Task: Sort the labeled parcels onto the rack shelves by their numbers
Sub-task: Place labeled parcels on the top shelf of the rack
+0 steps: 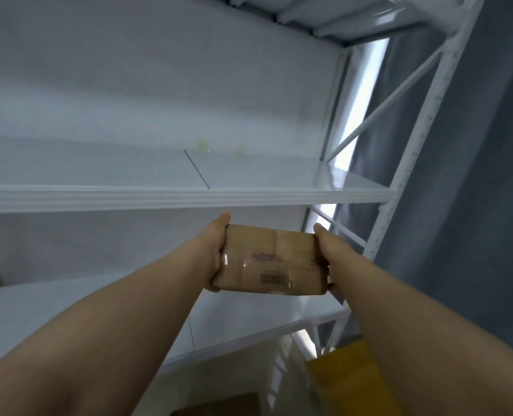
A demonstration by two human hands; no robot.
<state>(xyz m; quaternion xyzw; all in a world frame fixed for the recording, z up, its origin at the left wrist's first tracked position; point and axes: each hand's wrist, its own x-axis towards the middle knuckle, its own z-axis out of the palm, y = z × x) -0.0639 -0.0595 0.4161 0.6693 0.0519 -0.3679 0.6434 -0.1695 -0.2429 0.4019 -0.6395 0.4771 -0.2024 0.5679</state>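
brown taped parcel (268, 259) long axis crosswise | left hand (216, 250) and right hand (328, 256) clamp its ends | upper rack shelf (159, 197) edge just above, ahead

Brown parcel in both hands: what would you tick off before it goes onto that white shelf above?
1. Grip: left hand and right hand hold the parcel by its ends: ok.
2. Number on its label: blurred: cannot tell.
3. Shelf marked with a matching number: no marking visible: cannot tell.
4. Room on that shelf: the visible part is bare: ok.
5. Height: parcel sits below the shelf's front edge: not ok.
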